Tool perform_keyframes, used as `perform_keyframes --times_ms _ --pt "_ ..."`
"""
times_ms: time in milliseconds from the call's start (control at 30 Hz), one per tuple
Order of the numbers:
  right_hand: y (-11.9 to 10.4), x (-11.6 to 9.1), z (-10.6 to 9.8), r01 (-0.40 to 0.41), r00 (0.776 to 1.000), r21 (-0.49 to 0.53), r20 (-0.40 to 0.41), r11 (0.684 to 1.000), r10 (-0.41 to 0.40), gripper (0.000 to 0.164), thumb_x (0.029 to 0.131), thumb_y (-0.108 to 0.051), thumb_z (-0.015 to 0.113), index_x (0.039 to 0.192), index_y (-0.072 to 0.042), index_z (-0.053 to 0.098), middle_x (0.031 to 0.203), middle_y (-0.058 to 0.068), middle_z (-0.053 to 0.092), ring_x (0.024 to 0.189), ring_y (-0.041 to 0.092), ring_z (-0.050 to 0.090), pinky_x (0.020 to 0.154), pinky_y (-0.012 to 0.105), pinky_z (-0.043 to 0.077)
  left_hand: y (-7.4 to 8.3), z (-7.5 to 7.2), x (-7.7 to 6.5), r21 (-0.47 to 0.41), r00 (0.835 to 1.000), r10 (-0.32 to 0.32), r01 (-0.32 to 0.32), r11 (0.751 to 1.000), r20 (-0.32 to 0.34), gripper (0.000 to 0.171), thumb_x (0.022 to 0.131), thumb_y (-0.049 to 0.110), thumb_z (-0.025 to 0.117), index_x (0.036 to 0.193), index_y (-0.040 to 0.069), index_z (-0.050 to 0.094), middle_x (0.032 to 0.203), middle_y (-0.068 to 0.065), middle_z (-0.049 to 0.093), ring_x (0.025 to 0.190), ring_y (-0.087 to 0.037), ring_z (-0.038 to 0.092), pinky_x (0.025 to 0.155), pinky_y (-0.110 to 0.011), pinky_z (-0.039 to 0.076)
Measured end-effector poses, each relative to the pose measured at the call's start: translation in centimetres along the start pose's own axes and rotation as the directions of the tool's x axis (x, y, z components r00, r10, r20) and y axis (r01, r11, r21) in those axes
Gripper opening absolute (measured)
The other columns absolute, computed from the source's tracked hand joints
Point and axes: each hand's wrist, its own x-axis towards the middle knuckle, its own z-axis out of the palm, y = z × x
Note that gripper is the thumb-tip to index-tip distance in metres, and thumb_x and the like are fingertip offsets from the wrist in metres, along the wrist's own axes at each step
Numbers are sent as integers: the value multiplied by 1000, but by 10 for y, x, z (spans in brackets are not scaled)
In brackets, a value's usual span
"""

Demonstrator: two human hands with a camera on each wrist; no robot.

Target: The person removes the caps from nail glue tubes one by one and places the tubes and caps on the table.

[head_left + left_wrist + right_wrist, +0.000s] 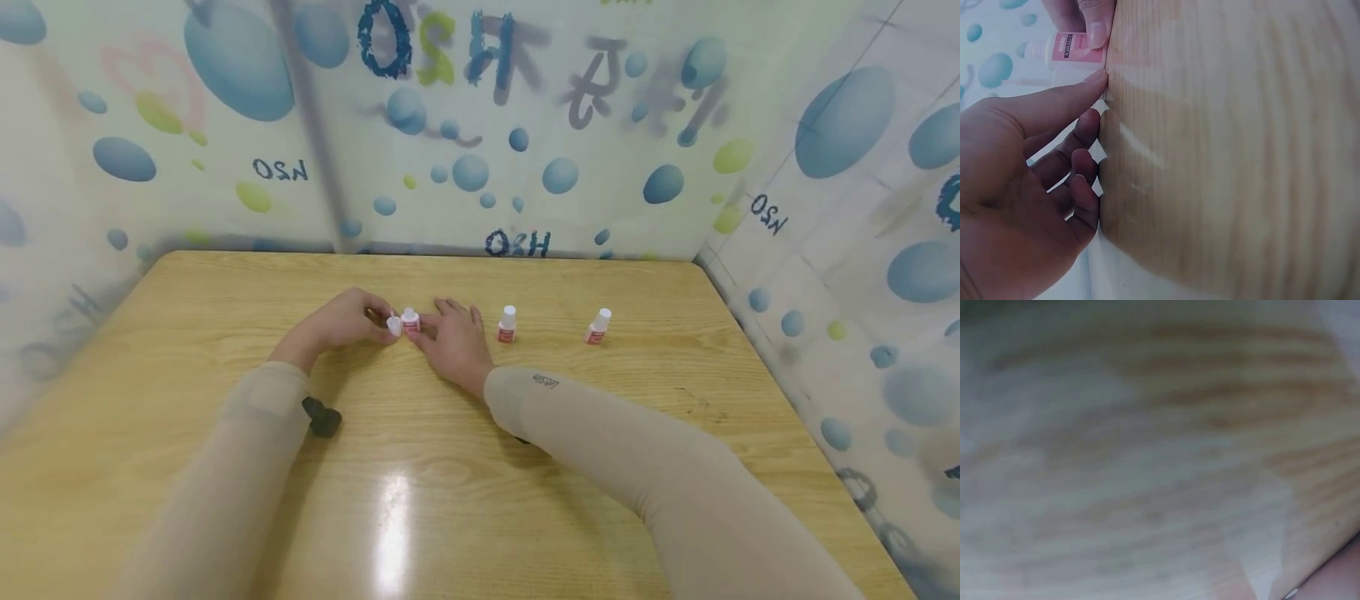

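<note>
Beige sleeves (600, 425) — dark lettering (546, 382) on one

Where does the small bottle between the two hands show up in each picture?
Head: the bottle is just left of centre, between left hand and right hand.
Left wrist: top left, the right hand's fingers on it.
Right wrist: not visible.
Shared landmark: the wooden table.

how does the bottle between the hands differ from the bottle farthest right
The bottle between the hands is pinched by the right hand, while the farthest-right bottle stands untouched.
The bottle between the hands shows a short white top; the farthest-right bottle has a taller one.
Both are white and red and stand upright on the table.
</note>
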Motion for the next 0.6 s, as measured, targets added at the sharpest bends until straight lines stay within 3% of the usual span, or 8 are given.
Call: perform_keyframes --times_ms 367,600 --pt "0 -1 -1 5 1000 45 -2 999 -5 40 105 -45 65 141 -28 70 170 8 42 164 27 30 134 60 9 2 -3 -3 -18 998 -42 43 999 53 38 95 24 81 126 4 70 125 -15 68 113 -28 56 104 -44 44" --pt "1 0 0 -4 1000 34 -2 999 4 46 105 -46 65 146 -24 65 170 7 43 163 26 31 135 59 10 2 0 -3 -15 999 -18 19 1000 33 36 94 24 81 123 5 71 120 -13 68 110 -27 57 101 -41 44"
